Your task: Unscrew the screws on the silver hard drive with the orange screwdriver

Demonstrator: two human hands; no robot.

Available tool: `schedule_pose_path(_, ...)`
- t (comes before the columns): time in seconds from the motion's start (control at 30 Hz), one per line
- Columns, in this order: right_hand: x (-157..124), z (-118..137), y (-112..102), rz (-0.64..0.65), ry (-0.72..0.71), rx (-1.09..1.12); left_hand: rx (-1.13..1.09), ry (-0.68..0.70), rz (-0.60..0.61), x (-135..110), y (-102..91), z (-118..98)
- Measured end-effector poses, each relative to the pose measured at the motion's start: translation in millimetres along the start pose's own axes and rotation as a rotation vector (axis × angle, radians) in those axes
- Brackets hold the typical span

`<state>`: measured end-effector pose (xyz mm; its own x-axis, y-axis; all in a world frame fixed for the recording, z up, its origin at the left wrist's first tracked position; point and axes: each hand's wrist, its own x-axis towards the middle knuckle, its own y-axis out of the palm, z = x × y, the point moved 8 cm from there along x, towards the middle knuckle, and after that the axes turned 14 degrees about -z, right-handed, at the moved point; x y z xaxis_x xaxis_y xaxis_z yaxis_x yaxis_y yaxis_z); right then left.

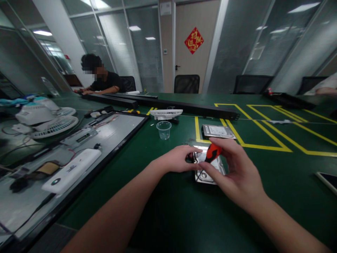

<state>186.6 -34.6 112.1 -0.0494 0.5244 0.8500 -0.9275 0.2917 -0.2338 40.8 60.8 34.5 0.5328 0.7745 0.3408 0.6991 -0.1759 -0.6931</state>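
A silver hard drive [207, 174] lies flat on the green table [168, 196] in front of me. My left hand [179, 160] rests on its left edge, fingers curled against it and holding it steady. My right hand [231, 168] is closed round a screwdriver with a red and black handle [213, 151], its tip pointing down at the drive's top. A second hard drive [218, 131] lies just beyond, on a yellow floor-tape line.
A clear plastic cup [163, 129] and a white fan grille [166, 114] stand behind the drives. A large opened flat screen panel [65, 158] with a white power bank fills the left. Long black bars cross the back. Another person sits far left. A phone [328, 181] lies right.
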Motion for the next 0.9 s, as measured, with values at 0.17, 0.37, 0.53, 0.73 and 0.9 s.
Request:
schedule_pose_path(0.17, -0.9, -1.0, -0.7, -0.010, 0.029, -0.008, 0.006, -0.029, 0.011, -0.6, -0.1, 0.5)
schedule_pose_path(0.37, -6.9, -4.9, 1.0, 0.031, 0.118, 0.061, 0.064, -0.029, 0.011, 1.1, 1.2, 3.0)
schedule_pose_path(0.53, -4.5, -5.0, 0.5, 0.030, 0.074, 0.035, 0.016, -0.021, 0.012, 0.5, 0.6, -1.2)
schedule_pose_path(0.73, 1.2, -1.4, -2.3, -0.012, -0.015, -0.044, -0.011, -0.021, 0.002, -1.5, -1.6, -3.4)
schedule_pose_path(0.9, -2.0, -1.2, -1.7, -0.019, 0.037, -0.021, 0.007, -0.026, 0.014, -0.6, 0.3, -0.2)
